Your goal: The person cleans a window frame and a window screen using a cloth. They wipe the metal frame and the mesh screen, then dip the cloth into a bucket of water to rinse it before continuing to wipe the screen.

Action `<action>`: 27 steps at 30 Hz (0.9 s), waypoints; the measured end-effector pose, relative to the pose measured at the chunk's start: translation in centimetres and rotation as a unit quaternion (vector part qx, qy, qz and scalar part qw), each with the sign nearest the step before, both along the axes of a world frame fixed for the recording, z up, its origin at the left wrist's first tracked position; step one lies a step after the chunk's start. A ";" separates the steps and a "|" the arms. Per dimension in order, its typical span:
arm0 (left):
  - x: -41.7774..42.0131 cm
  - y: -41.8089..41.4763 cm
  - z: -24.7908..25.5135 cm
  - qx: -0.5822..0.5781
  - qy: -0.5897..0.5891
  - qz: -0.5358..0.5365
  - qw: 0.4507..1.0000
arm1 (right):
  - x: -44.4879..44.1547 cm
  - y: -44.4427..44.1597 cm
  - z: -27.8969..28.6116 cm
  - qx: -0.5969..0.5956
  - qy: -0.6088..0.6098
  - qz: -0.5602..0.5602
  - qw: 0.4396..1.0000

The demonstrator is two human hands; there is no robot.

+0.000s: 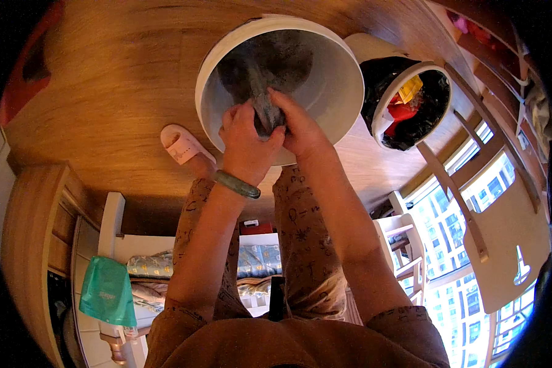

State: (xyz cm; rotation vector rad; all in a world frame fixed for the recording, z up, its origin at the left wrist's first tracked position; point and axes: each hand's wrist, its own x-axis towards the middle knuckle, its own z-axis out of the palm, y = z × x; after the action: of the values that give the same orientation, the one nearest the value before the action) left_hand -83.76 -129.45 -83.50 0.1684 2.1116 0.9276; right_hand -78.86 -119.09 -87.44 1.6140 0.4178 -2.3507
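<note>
A large white round bucket (339, 106) stands on the wooden floor in front of me. Over its near rim, my left hand (249, 140) and my right hand (299, 122) both grip a bunched dark grey cloth (267, 110). From my fingers the cloth runs into the bucket. A wide dark patch (283, 55) lies further inside; whether it is cloth or murky water I cannot tell. A green bangle (237, 184) circles my left wrist.
A bin (382, 103) lined with a black bag holds rubbish to the right. One pink slipper (181, 143) is on my foot, left of the bucket. Behind me are a bed frame (112, 214), a teal bag (107, 290) and a cabinet (32, 257). Windows (464, 294) stand at lower right.
</note>
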 end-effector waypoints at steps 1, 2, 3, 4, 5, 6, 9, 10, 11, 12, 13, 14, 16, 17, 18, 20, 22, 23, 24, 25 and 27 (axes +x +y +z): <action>0.0 0.1 0.2 -0.024 0.030 0.009 0.999 | 0.2 0.2 -0.3 -0.006 -0.009 -0.019 1.000; -0.1 0.1 0.1 0.028 -0.046 0.139 0.989 | 0.5 0.4 -0.6 -0.011 -0.019 -0.039 0.999; -0.2 0.3 -0.3 0.081 -0.122 0.267 0.953 | 0.3 0.5 -0.1 -0.018 -0.040 -0.063 0.997; -0.3 0.4 -0.6 0.132 -0.196 0.387 0.891 | 0.2 0.6 0.5 -0.025 -0.060 -0.088 0.994; -0.6 0.3 -1.0 0.122 -0.215 0.421 0.873 | 0.2 0.7 1.3 -0.032 -0.080 -0.114 0.990; -0.8 0.0 -1.4 0.112 -0.232 0.458 0.851 | 0.3 0.8 2.5 -0.048 -0.068 -0.138 0.987; -0.7 -0.6 -2.0 0.211 -0.377 0.498 0.752 | 1.2 0.6 6.8 -0.126 -0.032 -0.238 0.962; -0.8 -0.4 -1.9 0.264 -0.437 0.493 0.705 | 1.6 0.3 8.0 -0.172 -0.021 -0.286 0.942; -0.9 -0.2 -1.7 0.313 -0.482 0.480 0.662 | 2.0 -0.1 9.1 -0.218 -0.010 -0.332 0.918; -1.6 0.4 -0.6 0.359 -0.528 0.465 0.613 | 1.8 -0.4 10.6 -0.263 0.009 -0.366 0.893; -1.9 0.8 0.2 0.402 -0.569 0.446 0.562 | 1.5 -1.0 11.9 -0.309 0.030 -0.399 0.863; -1.9 0.9 0.5 0.439 -0.583 0.423 0.537 | 1.4 -1.3 12.8 -0.353 0.052 -0.429 0.830; -2.6 1.7 1.7 0.422 -0.569 0.430 0.559 | 2.0 -1.6 13.3 -0.406 0.021 -0.422 0.810; -2.8 2.0 2.1 0.415 -0.562 0.434 0.570 | 2.3 -1.7 13.3 -0.433 0.005 -0.417 0.799; -2.6 1.7 1.7 0.402 -0.560 0.422 0.590 | 2.7 -1.7 13.0 -0.435 -0.006 -0.410 0.802; -2.1 0.3 -0.1 0.375 -0.556 0.397 0.626 | 3.9 -1.7 12.0 -0.312 -0.030 -0.302 0.900; -2.4 0.2 -0.3 0.328 -0.521 0.396 0.681 | 4.4 -1.2 11.6 -0.173 -0.032 -0.150 0.973; -2.6 0.2 -0.3 0.304 -0.502 0.395 0.707 | 4.6 -0.5 11.6 -0.098 -0.020 -0.053 0.994; -2.8 0.4 -0.2 0.285 -0.484 0.392 0.729 | 4.5 -0.2 11.3 -0.084 -0.006 -0.019 0.996; -3.1 0.7 0.0 0.265 -0.466 0.389 0.749 | 4.3 0.3 11.0 -0.069 0.007 0.014 0.998; -3.4 1.1 0.2 0.235 -0.426 0.376 0.789 | 2.9 1.4 10.1 -0.162 0.030 -0.046 0.985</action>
State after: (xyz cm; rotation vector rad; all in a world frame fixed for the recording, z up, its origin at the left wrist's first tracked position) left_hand -87.19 -128.32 -83.35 -0.7745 1.0223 1.5967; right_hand -75.92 -117.73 -77.30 1.4401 -0.0308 -2.3868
